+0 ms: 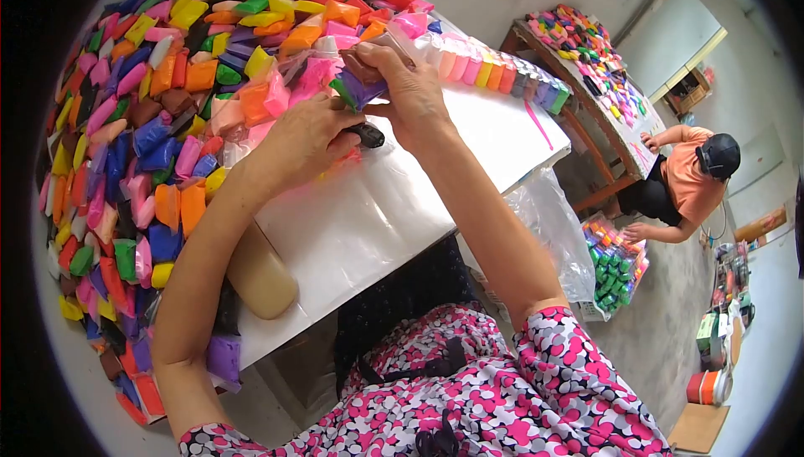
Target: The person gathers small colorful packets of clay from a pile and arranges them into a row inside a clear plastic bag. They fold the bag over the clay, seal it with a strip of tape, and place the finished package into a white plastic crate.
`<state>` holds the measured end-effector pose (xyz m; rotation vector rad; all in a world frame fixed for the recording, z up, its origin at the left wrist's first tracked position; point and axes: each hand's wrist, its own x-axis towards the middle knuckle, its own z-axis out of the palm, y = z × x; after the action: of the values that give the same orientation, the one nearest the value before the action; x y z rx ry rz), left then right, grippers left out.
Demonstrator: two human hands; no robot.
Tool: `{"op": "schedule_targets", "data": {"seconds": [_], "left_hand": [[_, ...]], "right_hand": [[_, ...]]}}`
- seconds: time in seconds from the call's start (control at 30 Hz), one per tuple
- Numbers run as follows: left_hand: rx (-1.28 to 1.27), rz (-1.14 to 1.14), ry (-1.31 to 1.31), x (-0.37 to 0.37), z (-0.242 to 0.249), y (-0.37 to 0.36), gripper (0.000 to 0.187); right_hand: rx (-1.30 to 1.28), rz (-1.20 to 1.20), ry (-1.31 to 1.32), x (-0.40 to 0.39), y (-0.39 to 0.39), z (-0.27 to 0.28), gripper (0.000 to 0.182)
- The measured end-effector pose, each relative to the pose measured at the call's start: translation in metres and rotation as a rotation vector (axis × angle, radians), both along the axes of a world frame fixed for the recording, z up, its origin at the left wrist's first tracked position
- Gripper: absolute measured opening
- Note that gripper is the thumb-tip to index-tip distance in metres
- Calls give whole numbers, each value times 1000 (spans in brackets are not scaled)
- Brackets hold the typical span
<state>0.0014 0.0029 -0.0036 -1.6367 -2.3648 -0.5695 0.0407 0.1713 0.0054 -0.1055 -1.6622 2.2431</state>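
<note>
My right hand [410,93] is closed around a few small wrapped packets that look like soft modelling clay. Among them show a brown packet [358,68] and a purple packet [365,91], with a green packet [342,94] at their left edge. Just below, my left hand [311,141] has its fingers curled, and a black packet [368,134] pokes out at its fingertips. Part of its grip is hidden. Pink packets [314,79] and clear wrapping lie directly behind my hands.
A large heap of coloured packets [159,143] covers the table's left and back. A row of packets [477,70] runs along the back right of the white tabletop [360,231]. A beige rounded object [261,277] lies near the front edge. Another person [699,177] works at a second table [603,114].
</note>
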Motion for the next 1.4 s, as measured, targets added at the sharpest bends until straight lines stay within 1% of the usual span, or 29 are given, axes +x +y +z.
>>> {"op": "schedule_targets", "data": {"seconds": [0.07, 0.1, 0.2, 0.23, 0.3, 0.37, 0.4, 0.47, 0.57, 0.6, 0.67, 0.7, 0.77, 0.8, 0.87, 0.9, 0.97, 1.0, 1.07, 1.17, 1.2, 1.27, 1.3, 1.4], "left_hand": [[-17, -11, 10, -2, -1, -1, 30], [-23, -17, 14, -3, -2, -2, 31], [-24, -4, 0, -5, -4, 0, 32], [6, 9, 52, -5, -6, 0, 29], [65, 38, 154, -3, -10, 3, 24], [-39, 117, 249, 0, -8, 5, 28], [-92, 155, 296, 1, -7, 7, 30], [-90, 137, 317, 2, -7, 8, 29], [-82, 114, 296, 1, -3, 7, 28], [-78, 107, 279, 1, -2, 7, 28], [-11, 48, 264, -3, -3, 6, 20], [23, 17, 257, -5, -3, 5, 16], [1, 3, 191, -8, 0, 5, 17], [-10, -5, 158, -10, 2, 6, 18], [-40, -15, 92, -14, 4, 8, 27], [-55, -20, 60, -13, 7, 10, 32], [-128, 89, -80, -9, 18, 12, 40], [-165, 143, -152, -6, 21, 13, 44], [-59, 77, -115, -16, 9, 11, 59], [65, -6, -5, -30, -11, 6, 76], [102, -34, 40, -28, -11, 9, 81], [130, -63, -264, -24, -6, 10, 81], [142, -75, -417, -21, 0, 9, 82], [55, -137, -943, -30, 22, 8, 77]], "right_hand": [[154, -46, 64, -7, 2, -7, 46], [223, -105, 91, -7, 3, -12, 47], [413, -165, -11, -4, 13, -18, 50], [458, -175, 23, 0, 11, -19, 55], [741, -354, 147, 0, 4, -22, 56], [1064, -512, 271, 4, 2, -22, 57], [1133, -501, 231, 7, 3, -19, 57], [1273, -480, 154, 9, 4, -15, 56], [1292, -437, 35, 11, 4, -15, 55], [1320, -439, 35, 12, 4, -15, 54], [1377, -444, 34, 14, 4, -15, 54], [1404, -476, 75, 15, 3, -17, 53], [1456, -541, 158, 15, 3, -25, 52], [1468, -563, 150, 15, 2, -28, 52], [1492, -609, 133, 14, 0, -34, 52], [1518, -559, 56, 16, -2, -33, 53], [1564, -456, -104, 22, -5, -31, 56], [1536, -431, -130, 23, -4, -30, 57], [1480, -381, -175, 25, -3, -26, 59], [1394, -294, -148, 36, 1, -17, 62], [1393, -315, -112, 38, 1, -19, 63], [1392, -355, -44, 38, -2, -25, 65], [1440, -394, -35, 37, -6, -28, 65], [1540, -380, -10, 34, -7, -35, 65]]}}
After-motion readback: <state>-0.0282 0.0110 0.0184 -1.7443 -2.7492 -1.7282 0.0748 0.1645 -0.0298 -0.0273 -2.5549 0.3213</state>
